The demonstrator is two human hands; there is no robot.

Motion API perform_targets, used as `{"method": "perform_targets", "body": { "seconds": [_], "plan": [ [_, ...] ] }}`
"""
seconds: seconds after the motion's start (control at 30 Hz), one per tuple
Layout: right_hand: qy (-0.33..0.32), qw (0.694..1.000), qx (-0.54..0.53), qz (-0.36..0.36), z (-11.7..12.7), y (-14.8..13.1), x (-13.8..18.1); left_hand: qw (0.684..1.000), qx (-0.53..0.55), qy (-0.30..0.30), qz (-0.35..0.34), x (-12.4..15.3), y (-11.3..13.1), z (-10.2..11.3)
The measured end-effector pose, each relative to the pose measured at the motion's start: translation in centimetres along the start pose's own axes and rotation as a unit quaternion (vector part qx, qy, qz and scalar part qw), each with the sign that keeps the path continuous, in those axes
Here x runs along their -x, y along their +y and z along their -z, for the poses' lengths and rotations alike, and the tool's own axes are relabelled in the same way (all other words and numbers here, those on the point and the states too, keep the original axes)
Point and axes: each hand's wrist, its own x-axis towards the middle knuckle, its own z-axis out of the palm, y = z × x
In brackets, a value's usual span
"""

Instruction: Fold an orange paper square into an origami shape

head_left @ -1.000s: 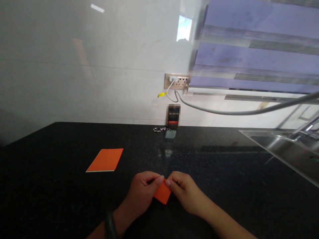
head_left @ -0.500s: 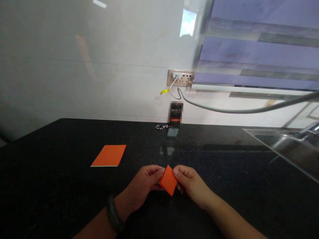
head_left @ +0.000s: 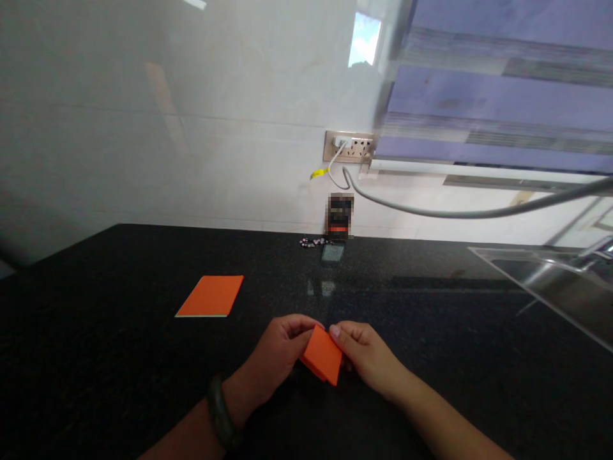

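A small folded orange paper is held between both my hands just above the black countertop. My left hand pinches its left edge with curled fingers; a dark bracelet sits on that wrist. My right hand grips its right edge with thumb and fingers closed. A flat stack of orange paper sheets lies on the counter to the far left of my hands.
A metal sink with a tap is set in the counter at the right. On the back wall is a socket strip with a white plug and a grey cable. A small dark object and beads stand at the wall.
The folded paper has turned in my hands and now shows more of its face. The view has shifted a little to the left and down.
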Motion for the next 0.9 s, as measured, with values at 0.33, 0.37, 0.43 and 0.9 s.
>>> {"method": "perform_targets", "body": {
  "seconds": [0.33,0.37,0.43,0.9],
  "plan": [
    [0.076,0.949,0.239,0.191,-0.3,-0.5,0.7,0.989,-0.129,0.069,0.014,-0.6,-0.7,0.3],
    [0.082,0.962,0.205,0.163,-0.4,-0.4,0.6,0.99,-0.123,0.061,0.019,-0.5,-0.6,0.2],
    [0.095,0.983,0.116,0.104,-0.4,-0.1,0.2,0.993,-0.101,0.044,0.03,-0.4,-0.5,0.2],
    [0.109,0.956,0.179,0.203,0.6,0.4,0.1,0.997,0.048,-0.032,0.051,-0.6,-1.4,0.8]
  ]
}}
